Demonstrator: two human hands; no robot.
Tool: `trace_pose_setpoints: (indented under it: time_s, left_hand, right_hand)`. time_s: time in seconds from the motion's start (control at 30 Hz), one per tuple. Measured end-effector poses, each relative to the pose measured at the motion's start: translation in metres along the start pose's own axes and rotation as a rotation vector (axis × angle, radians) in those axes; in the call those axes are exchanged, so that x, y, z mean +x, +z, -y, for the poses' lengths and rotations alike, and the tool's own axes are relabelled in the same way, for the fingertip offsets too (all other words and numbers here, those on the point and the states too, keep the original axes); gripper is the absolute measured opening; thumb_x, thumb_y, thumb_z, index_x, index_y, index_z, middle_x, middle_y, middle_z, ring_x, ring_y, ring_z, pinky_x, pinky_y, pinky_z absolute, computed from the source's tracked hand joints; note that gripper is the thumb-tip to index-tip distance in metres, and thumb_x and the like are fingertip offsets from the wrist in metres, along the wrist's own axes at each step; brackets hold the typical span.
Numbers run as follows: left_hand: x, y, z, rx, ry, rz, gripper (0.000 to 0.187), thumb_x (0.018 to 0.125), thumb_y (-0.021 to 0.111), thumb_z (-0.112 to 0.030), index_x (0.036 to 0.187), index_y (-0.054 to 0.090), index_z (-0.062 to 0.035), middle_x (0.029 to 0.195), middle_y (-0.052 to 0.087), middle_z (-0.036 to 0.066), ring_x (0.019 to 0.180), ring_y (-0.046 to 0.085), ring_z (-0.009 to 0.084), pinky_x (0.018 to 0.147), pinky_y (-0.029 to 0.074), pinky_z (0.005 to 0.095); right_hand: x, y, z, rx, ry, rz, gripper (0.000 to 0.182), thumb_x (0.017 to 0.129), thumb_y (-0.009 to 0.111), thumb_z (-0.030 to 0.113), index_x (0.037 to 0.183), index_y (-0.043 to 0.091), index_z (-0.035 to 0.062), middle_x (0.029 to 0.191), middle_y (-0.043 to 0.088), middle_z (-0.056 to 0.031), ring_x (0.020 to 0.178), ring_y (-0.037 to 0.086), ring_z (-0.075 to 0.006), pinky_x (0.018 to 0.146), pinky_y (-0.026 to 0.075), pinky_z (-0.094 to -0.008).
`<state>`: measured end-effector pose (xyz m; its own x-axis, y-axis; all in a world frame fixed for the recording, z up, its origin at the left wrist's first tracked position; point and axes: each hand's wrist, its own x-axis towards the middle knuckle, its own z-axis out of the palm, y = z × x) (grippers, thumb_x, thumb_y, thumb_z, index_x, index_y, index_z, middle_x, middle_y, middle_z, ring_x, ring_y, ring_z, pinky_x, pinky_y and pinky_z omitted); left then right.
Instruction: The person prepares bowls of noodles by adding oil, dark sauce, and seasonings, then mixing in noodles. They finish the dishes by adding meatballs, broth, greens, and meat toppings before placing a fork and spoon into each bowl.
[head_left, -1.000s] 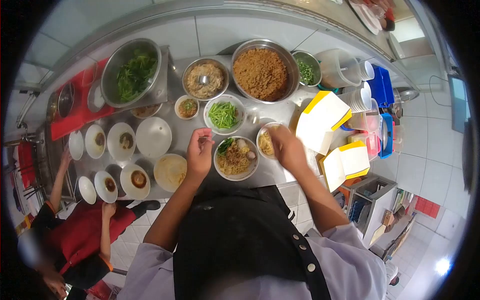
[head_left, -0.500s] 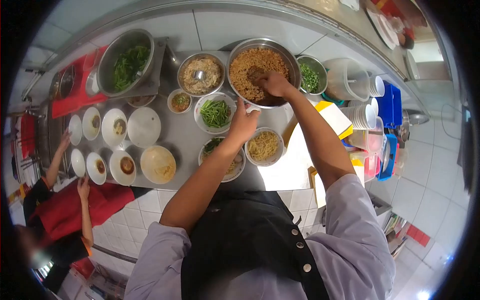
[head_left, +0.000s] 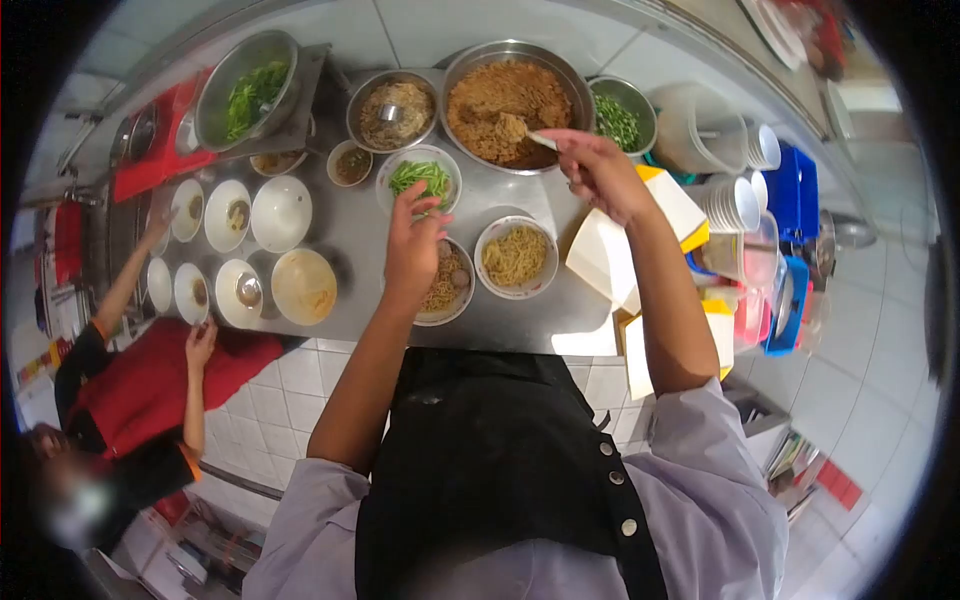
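Observation:
My right hand (head_left: 600, 175) is closed on the handle of a spoon (head_left: 541, 140), whose bowl is heaped with brown minced topping. It is held over the large metal bowl of minced topping (head_left: 510, 88), near its front right edge. My left hand (head_left: 414, 245) has its fingers apart and nothing visible in it. It hovers between a bowl of cut green vegetables (head_left: 420, 176) and a bowl of noodles with a round pale item (head_left: 447, 288), partly covering both. To the right of it stands another bowl of plain noodles (head_left: 516, 257).
A metal bowl of shredded food (head_left: 393, 112), a small sauce bowl (head_left: 350, 163) and chopped green onions (head_left: 617, 122) stand along the back. Seasoned white bowls (head_left: 282, 213) fill the left side, near a co-worker's hands (head_left: 200, 342). White cartons (head_left: 606, 255) and stacked cups (head_left: 728, 205) are right.
My right hand has lifted the loaded spoon out of the minced topping. My left hand has left the large bowl's rim and moved left and nearer to me, its fingers spreading.

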<state>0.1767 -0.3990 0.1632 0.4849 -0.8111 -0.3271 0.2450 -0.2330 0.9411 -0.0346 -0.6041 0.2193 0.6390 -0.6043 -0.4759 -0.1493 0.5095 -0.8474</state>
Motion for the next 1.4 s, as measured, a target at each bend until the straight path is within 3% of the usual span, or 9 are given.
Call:
trace_pose_setpoints:
  time_s: [0.13, 0.2, 0.3, 0.7, 0.9, 1.1, 1.17, 1.3, 1.4]
  left_hand:
    - [-0.022, -0.038, 0.008, 0.025, -0.008, 0.046, 0.044, 0.100, 0.052, -0.010, 0.143, 0.043, -0.0063, 0.125, 0.055, 0.013, 0.101, 0.065, 0.0190, 0.087, 0.052, 0.0333]
    - [-0.029, -0.058, 0.021, 0.084, -0.013, 0.090, 0.043, 0.100, 0.051, -0.008, 0.142, 0.043, -0.0050, 0.124, 0.054, 0.013, 0.099, 0.064, 0.0173, 0.085, 0.052, 0.0313]
    - [-0.042, -0.072, 0.025, 0.118, -0.063, 0.124, 0.043, 0.099, 0.052, -0.007, 0.141, 0.043, -0.0053, 0.124, 0.055, 0.012, 0.097, 0.064, 0.0162, 0.082, 0.051, 0.0292]
    - [-0.066, -0.075, 0.027, 0.187, -0.025, 0.265, 0.040, 0.100, 0.053, -0.005, 0.139, 0.045, -0.0054, 0.120, 0.057, 0.011, 0.094, 0.065, 0.0151, 0.080, 0.050, 0.0277]
    - [-0.069, -0.076, 0.027, 0.156, -0.028, 0.242, 0.035, 0.101, 0.053, -0.005, 0.136, 0.048, -0.0053, 0.117, 0.058, 0.010, 0.093, 0.064, 0.0144, 0.081, 0.050, 0.0266]
    - [-0.052, -0.047, 0.037, 0.140, 0.024, 0.261, 0.026, 0.103, 0.053, -0.011, 0.128, 0.055, -0.0041, 0.114, 0.061, 0.006, 0.091, 0.062, 0.0133, 0.081, 0.050, 0.0278]
    - [-0.042, -0.023, 0.030, 0.126, 0.011, 0.257, 0.024, 0.103, 0.054, -0.012, 0.126, 0.056, -0.0041, 0.110, 0.062, 0.005, 0.090, 0.061, 0.0124, 0.081, 0.050, 0.0273]
    - [-0.025, 0.034, 0.016, 0.203, 0.014, 0.353, 0.020, 0.103, 0.055, -0.011, 0.122, 0.060, -0.0036, 0.105, 0.062, 0.003, 0.087, 0.061, 0.0101, 0.078, 0.051, 0.0260]
    - [-0.010, 0.095, 0.017, 0.136, -0.099, 0.480, 0.023, 0.105, 0.055, -0.015, 0.124, 0.058, -0.0039, 0.109, 0.061, 0.004, 0.090, 0.062, 0.0110, 0.077, 0.052, 0.0263]
  right_hand:
    - [-0.087, 0.036, -0.057, -0.503, -0.202, -0.317, 0.034, 0.107, 0.051, 0.023, 0.128, 0.069, 0.0027, 0.075, 0.054, 0.0069, 0.063, 0.044, -0.0050, 0.057, 0.038, -0.0233]
    - [-0.106, 0.058, -0.114, -0.616, -0.435, -0.502, 0.030, 0.107, 0.050, 0.013, 0.126, 0.068, 0.0004, 0.082, 0.066, -0.0063, 0.080, 0.060, -0.0159, 0.077, 0.050, -0.0345]
    - [-0.114, 0.076, -0.173, -1.198, -0.323, -0.563, 0.041, 0.094, 0.057, 0.001, 0.133, 0.064, 0.0101, 0.085, 0.057, -0.0149, 0.080, 0.062, -0.0319, 0.074, 0.053, -0.0403]
    - [-0.122, 0.102, -0.226, -1.193, -0.390, -0.733, 0.045, 0.091, 0.058, 0.001, 0.134, 0.064, 0.0135, 0.085, 0.054, -0.0120, 0.079, 0.060, -0.0312, 0.071, 0.052, -0.0425]
    - [-0.125, 0.104, -0.195, -1.196, -0.359, -0.747, 0.044, 0.091, 0.059, 0.000, 0.133, 0.065, 0.0134, 0.083, 0.054, -0.0124, 0.078, 0.060, -0.0301, 0.070, 0.053, -0.0415]
    - [-0.050, 0.078, -0.073, -0.857, -0.665, -0.792, 0.028, 0.095, 0.060, 0.004, 0.121, 0.069, 0.0076, 0.090, 0.066, -0.0197, 0.083, 0.066, -0.0380, 0.072, 0.052, -0.0440]
    - [-0.013, 0.054, -0.045, -0.816, -0.599, -0.540, 0.019, 0.098, 0.059, 0.014, 0.108, 0.072, 0.0066, 0.091, 0.068, -0.0235, 0.087, 0.068, -0.0398, 0.073, 0.053, -0.0430]
    - [0.031, -0.017, 0.002, -0.977, -0.545, -0.643, 0.016, 0.095, 0.063, 0.014, 0.105, 0.073, 0.0057, 0.083, 0.071, -0.0183, 0.077, 0.071, -0.0359, 0.071, 0.055, -0.0427]
    - [0.077, -0.101, -0.012, -1.528, -0.132, -0.749, 0.013, 0.083, 0.068, 0.020, 0.085, 0.074, 0.0087, 0.085, 0.074, -0.0147, 0.076, 0.073, -0.0320, 0.063, 0.057, -0.0503]
